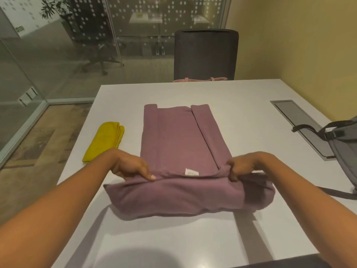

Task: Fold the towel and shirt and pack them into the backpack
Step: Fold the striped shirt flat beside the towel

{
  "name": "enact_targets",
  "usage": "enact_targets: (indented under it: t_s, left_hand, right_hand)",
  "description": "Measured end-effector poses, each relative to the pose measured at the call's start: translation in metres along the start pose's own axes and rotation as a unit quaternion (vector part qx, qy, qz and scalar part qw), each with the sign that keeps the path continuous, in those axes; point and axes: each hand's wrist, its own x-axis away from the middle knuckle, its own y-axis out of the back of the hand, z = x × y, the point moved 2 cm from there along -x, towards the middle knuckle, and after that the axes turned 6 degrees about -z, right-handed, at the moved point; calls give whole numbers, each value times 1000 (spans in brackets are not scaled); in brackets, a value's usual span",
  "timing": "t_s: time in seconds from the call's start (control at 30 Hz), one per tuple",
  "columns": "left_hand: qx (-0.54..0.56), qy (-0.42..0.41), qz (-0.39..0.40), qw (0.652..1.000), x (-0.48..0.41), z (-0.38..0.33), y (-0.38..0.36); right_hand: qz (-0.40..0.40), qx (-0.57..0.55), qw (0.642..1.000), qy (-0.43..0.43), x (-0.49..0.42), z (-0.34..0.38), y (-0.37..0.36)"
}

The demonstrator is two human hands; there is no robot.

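While our left hand (133,168) and right hand (240,168) each pinch the shirt (177,140) at its near fold, mid-table (241,97), the folded towel (105,141) lies left, the backpack (342,149) right.

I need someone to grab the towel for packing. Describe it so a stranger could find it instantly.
Start at the white table, then the large mauve shirt spread in its middle. The towel lies just left of the shirt, apart from it, near the table's left edge. It is the only bright yellow thing, already folded into a narrow strip.
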Motion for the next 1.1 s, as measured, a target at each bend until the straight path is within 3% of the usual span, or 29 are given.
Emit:
enact_targets:
  t_s: [0.2,0.3,0.57,1.1]
  left_hand:
    - [43,-49,-268,961,-4,-29,59]
    - [11,-41,-328,944,-11,-36,85]
    - [-29,-64,-383,921,-24,-62,148]
    - [-120,-63,-407,903,-92,-109,281]
  right_hand:
    - [-206,1,977,63,-28,5,60]
    - [-282,19,957,69,-53,7,81]
    - [-402,63,911,62,-106,16,127]
    - [-437,89,893,51,-224,20,217]
